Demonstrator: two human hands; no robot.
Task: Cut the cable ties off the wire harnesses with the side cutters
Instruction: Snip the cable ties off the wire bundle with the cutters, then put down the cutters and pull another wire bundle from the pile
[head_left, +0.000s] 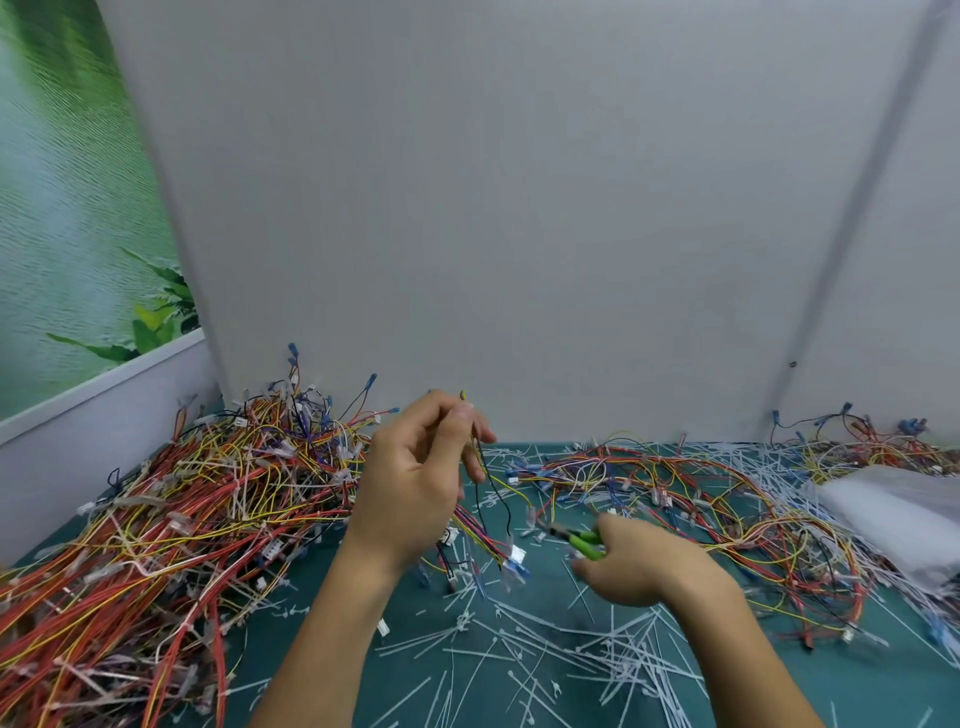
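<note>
My left hand (415, 478) is raised above the green mat, pinching a thin wire harness (493, 499) of black, yellow and red wires that hangs down to white connectors near the mat. My right hand (639, 566) is lower and to the right, gripping the green-handled side cutters (576, 540); their dark jaws point left toward the hanging wires without touching them. A big heap of red, yellow and white harnesses (171, 519) lies at the left. Another spread of harnesses (727, 499) lies at the right.
Several cut white cable ties (571, 649) litter the green mat (540, 587) in front of me. A clear plastic bag (893, 514) lies at the far right. A grey wall (519, 208) closes the back of the table.
</note>
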